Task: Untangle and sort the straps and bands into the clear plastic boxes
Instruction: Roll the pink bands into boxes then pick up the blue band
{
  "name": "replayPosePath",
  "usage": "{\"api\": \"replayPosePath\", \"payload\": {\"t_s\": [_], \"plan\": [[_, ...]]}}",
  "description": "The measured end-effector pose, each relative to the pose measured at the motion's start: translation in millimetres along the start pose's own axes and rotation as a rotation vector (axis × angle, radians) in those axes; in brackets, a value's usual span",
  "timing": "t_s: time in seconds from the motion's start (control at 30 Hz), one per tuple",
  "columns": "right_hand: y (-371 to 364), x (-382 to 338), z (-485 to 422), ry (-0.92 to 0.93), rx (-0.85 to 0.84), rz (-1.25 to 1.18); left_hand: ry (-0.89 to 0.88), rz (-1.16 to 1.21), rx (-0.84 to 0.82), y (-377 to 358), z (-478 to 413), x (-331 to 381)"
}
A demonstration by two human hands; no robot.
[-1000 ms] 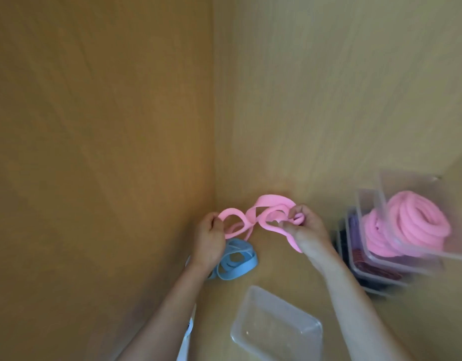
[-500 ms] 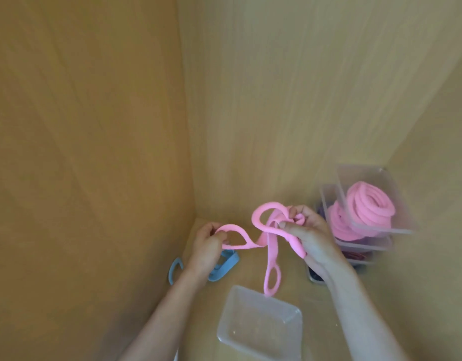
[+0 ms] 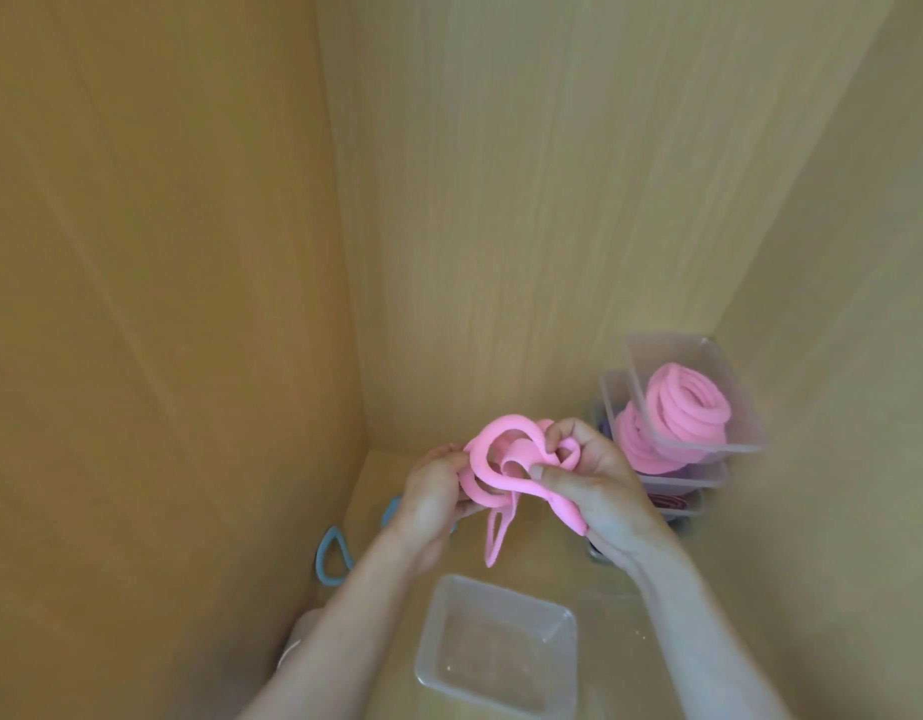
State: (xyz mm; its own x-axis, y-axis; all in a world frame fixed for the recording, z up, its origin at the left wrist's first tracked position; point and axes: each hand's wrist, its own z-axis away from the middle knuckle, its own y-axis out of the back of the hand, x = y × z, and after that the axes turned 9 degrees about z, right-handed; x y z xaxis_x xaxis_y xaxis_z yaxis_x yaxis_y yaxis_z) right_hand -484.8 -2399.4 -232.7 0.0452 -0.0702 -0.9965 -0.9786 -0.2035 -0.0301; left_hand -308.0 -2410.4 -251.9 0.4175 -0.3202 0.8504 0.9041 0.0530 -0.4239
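Band, pink: held in mid-air betw. both hands, above cupboard floor, just behind empty box. 1 s ago it was stretched wide, hands well apart. Half a sec ago one long loop dropped towards box. At this moment hands had closed in, nearly touching, and band was bunched into overlapping loops betw. them. Only a short tail loop hung below.

L hand: fingers curled round left side of bunch, gripping it.

R hand: thumb and forefinger pinched top of bunch. Other fingers curled, a strip of band running under palm.

Box: clear, nothing in it, just below hands, not touched.

Stack: clear boxes at right. Top two held pink coils; lower ones held darker items, too blurred to name.

Blue band: on floor at left, partly hidden by L forearm, apart from pink one.

Assessment: tangle prob. out. Band looked to be at gathering/coiling stage, no longer pulling stage. Likely next: finish coil, tuck tail, set in a box. Blue band yet to be sorted.
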Motion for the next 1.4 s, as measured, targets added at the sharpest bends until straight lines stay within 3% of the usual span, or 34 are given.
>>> {"api": "replayPosePath", "payload": {"t_s": [0.2, 0.37, 0.53, 0.77, 1.1, 1.4], "plan": [[7, 10, 7, -0.062, 0.104, 0.281, -0.022, -0.056, -0.061, -4, 0, 4], [12, 17, 15, -0.118, 0.146, 0.315, -0.149, -0.243, -0.052, -16, -2, 9], [18, 23, 24, -0.156, 0.178, 0.265, -0.282, -0.446, -0.061, -30, -4, 21], [26, 14, 31, -0.213, 0.168, -0.020, -0.588, -0.751, -0.111, -51, 2, 47], [29, -1, 22, -0.256, 0.274, 0.190, -0.684, -0.649, -0.199, -74, -4, 83], [12, -41, 14, -0.161, 0.242, 0.611, -0.680, -0.648, -0.268, -92, 3, 112]]}}
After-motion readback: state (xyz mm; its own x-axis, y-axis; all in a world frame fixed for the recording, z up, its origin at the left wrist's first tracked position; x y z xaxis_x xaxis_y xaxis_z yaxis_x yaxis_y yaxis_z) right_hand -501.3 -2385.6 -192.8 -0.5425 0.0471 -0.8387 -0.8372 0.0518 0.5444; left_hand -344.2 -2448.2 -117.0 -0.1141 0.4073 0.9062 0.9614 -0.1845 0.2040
